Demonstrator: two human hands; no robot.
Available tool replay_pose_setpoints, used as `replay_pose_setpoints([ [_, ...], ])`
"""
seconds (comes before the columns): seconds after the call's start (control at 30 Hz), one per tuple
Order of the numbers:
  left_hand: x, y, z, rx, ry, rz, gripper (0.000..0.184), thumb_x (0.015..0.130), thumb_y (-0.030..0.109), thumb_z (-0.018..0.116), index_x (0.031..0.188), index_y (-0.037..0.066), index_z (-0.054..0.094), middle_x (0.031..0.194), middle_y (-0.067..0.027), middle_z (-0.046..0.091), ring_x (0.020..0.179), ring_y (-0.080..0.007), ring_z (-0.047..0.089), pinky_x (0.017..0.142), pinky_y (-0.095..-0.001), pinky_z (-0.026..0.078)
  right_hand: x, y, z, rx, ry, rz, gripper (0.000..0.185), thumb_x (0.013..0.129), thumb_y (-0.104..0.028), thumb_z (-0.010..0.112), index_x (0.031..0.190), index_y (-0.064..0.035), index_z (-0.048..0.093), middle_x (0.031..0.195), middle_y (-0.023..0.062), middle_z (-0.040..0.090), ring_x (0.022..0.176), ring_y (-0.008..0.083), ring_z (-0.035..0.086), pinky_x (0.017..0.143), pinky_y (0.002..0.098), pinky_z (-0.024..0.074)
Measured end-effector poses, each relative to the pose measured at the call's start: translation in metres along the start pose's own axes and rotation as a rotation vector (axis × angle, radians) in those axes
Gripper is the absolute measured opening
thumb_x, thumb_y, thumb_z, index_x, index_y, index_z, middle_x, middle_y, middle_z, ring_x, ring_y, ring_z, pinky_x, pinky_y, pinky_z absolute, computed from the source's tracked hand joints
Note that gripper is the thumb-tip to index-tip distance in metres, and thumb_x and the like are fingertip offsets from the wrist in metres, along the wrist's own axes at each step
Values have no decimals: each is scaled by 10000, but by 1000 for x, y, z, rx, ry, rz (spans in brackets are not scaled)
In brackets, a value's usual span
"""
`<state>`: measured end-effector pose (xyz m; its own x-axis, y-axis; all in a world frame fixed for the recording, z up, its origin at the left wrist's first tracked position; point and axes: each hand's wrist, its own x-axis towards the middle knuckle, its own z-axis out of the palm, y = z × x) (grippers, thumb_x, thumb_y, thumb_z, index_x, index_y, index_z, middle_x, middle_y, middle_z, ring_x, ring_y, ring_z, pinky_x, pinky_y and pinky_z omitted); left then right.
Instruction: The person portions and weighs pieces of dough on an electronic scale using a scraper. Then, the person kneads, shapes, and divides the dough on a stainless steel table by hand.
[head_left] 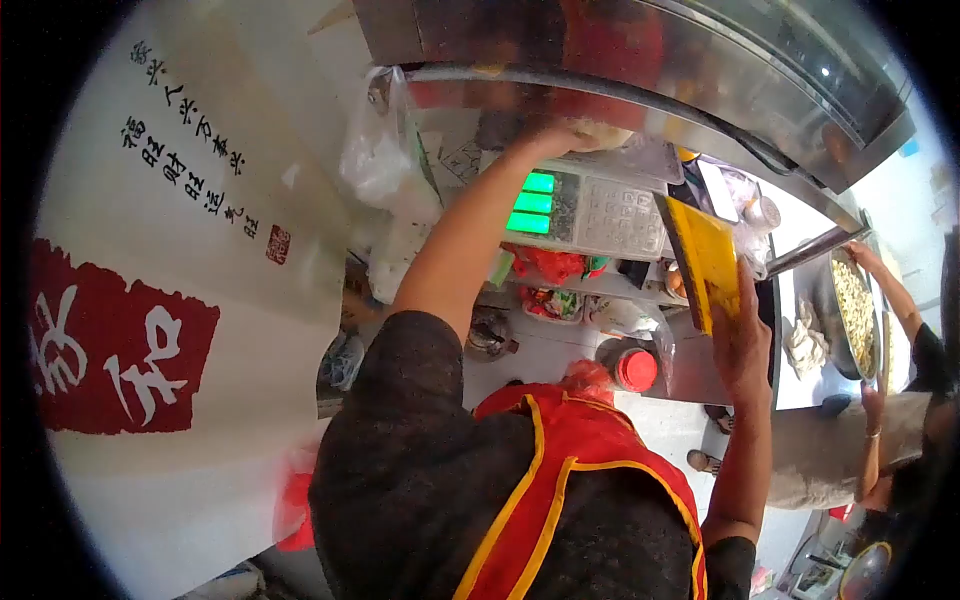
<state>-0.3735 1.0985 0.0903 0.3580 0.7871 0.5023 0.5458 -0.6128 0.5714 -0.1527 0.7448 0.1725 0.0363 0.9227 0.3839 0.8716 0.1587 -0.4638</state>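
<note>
"Right hand (741, 345) grips the yellow scraper (710, 250); left hand (562, 138) is at the pale lump (606, 134) near the scale (618, 215), its grip I cannot tell."
"Any danger?"
"Careless wrist turning could knock scraper against scale."

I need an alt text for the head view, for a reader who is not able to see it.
A person's right hand holds a flat yellow tool, while the left hand reaches past a scale with a lit green display to something pale, hard to make out. To the right, another person's hands are at a pan.
</note>
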Motion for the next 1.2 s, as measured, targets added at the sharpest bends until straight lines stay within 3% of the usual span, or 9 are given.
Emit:
replay_pose_setpoints([
  [0.13,0,7,-3,-265,49,-89,822,684,376,786,1365,55,454,1375,-170,490,1258,-333,470,1050,-386,369,41,-19,18,-105,46,-154,713,852,8,559,1469,-215,281,1045,213,649,845,390,662,733,460,550],
  [0.23,-19,19,-13,43,33,-24,637,742,291,736,1291,42,529,1341,-189,513,1231,-332,494,1031,-390,385,68,-24,33,-224,59,-258,714,843,15,552,1465,-219,292,867,173,626,710,351,639,625,449,531],
  [0.3,-31,28,-29,-9,-63,-220,545,756,258,717,1231,34,571,1305,-191,539,1190,-325,525,1000,-398,410,83,-27,42,-255,93,-324,721,833,23,543,1464,-223,295,750,140,590,621,319,612,550,438,511],
  [0.43,-70,54,-64,30,-61,-314,471,758,211,696,1209,136,586,1243,-131,573,1165,-328,515,917,-433,465,96,-40,54,-256,74,-370,768,817,27,542,1476,-256,269,774,136,601,651,321,629,558,427,516],
  [0.53,-91,49,-55,154,233,-87,453,722,183,727,1151,120,594,1184,-112,569,1134,-330,514,878,-445,473,105,-60,62,-289,26,-384,806,800,13,558,1483,-290,255,791,128,609,665,309,636,552,419,513],
  [0.63,-100,48,-42,153,184,-223,418,693,153,745,1081,109,595,1141,-108,543,1067,-350,526,841,-448,479,120,-70,72,-361,-22,-416,798,804,-6,560,1484,-297,258,753,128,608,632,308,632,542,415,509],
  [0.73,-109,41,-32,111,341,-71,455,654,88,741,1072,78,560,1142,-134,529,1077,-375,497,870,-463,449,136,-76,75,-361,-122,-399,685,849,-17,536,1460,-231,314,718,164,605,628,353,610,573,443,495],
  [1.0,-112,28,-29,87,438,10,441,644,1,693,1059,56,554,1089,-148,554,1042,-371,519,912,-455,424,173,-108,120,-454,-176,-480,822,745,28,553,1480,-207,269,745,202,638,633,344,643,580,439,513],
  [1.2,-118,8,-25,-343,425,-170,382,673,20,705,1027,23,564,989,-182,597,907,-372,581,796,-434,478,188,-105,124,-494,-219,-540,781,785,-29,554,1486,-189,247,757,183,651,677,351,660,595,444,537],
])
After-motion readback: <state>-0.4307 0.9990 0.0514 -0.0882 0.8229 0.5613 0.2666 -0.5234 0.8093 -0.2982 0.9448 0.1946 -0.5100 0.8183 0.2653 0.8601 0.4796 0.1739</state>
